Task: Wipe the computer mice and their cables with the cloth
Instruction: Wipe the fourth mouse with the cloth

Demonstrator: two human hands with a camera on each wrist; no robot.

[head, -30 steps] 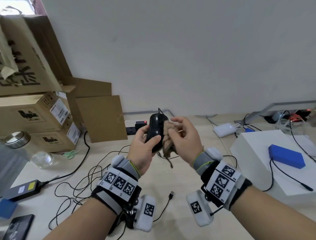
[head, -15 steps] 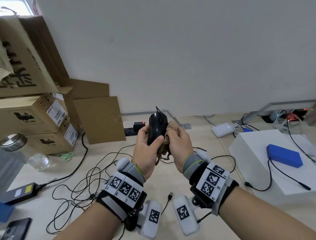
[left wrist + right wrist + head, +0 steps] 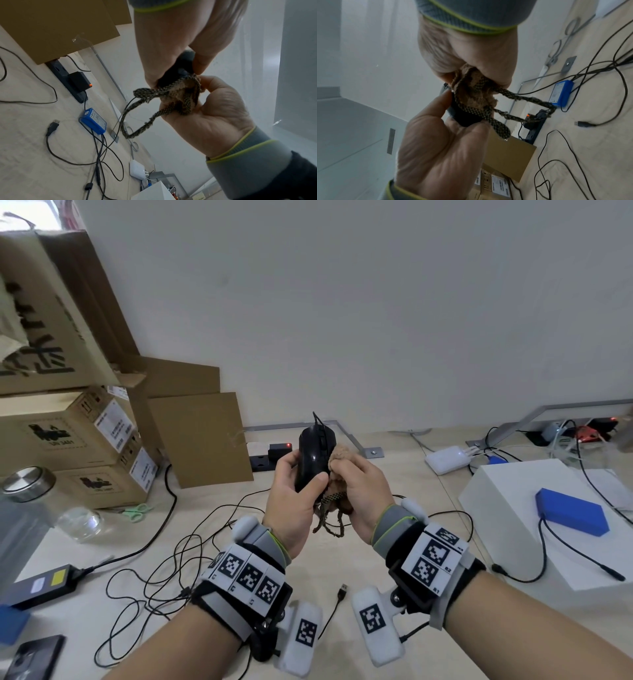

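Note:
A black computer mouse [image 3: 313,455] is held upright above the desk, nose up, by my left hand [image 3: 301,474], thumb across its back. My right hand [image 3: 346,474] grips a bunched brown cloth [image 3: 339,462] and presses it against the mouse's right side. The cloth's checked edge strips [image 3: 329,517] dangle below both hands. In the left wrist view the mouse [image 3: 182,67] peeks out between the fingers, with the cloth [image 3: 178,94] under it. In the right wrist view the cloth [image 3: 471,86] covers most of the mouse [image 3: 464,117]. The mouse cable's USB plug [image 3: 342,590] lies on the desk.
Loose black cables [image 3: 164,570] sprawl over the desk under my left forearm. Cardboard boxes [image 3: 68,440] stack at the left, with a glass jar [image 3: 30,487] and scissors [image 3: 137,511] nearby. A power strip [image 3: 270,455] sits by the wall. A white box [image 3: 507,508] with a blue pack [image 3: 568,515] stands right.
My right hand has drawn in with the cloth, from slightly apart to tight against the mouse's right side. The left hand keeps its grip on the mouse.

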